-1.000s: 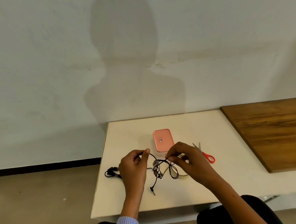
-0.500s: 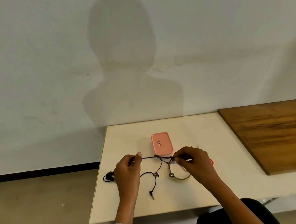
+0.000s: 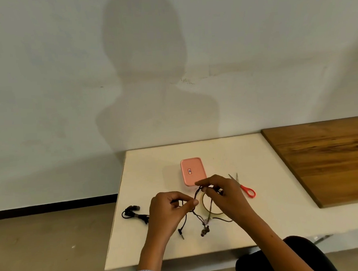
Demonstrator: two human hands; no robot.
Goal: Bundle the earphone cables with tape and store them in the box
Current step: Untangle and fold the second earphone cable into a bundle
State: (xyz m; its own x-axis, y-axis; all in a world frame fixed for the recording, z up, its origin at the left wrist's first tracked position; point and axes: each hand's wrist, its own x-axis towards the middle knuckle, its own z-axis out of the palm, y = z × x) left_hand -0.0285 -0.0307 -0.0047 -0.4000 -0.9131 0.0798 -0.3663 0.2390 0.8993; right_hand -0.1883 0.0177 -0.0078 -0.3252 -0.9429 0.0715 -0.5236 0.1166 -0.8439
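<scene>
I see a cream table (image 3: 160, 249) against the wall. On it lie a closed pink box (image 3: 193, 171) toward the far side, red-handled scissors (image 3: 243, 186) to its right, a tape roll (image 3: 206, 205) nearer, and black bundled earphones (image 3: 134, 213) at the left edge.

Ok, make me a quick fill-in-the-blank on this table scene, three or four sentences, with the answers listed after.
1. Both hands, the left hand and the right hand, pinch the same black ____.
2. The scissors have ____ handles.
3. The pink box lies with its lid ____.
4. A second earphone lies on the table to the ____ of the left hand.

Missing words: cable; red; closed; left
</scene>
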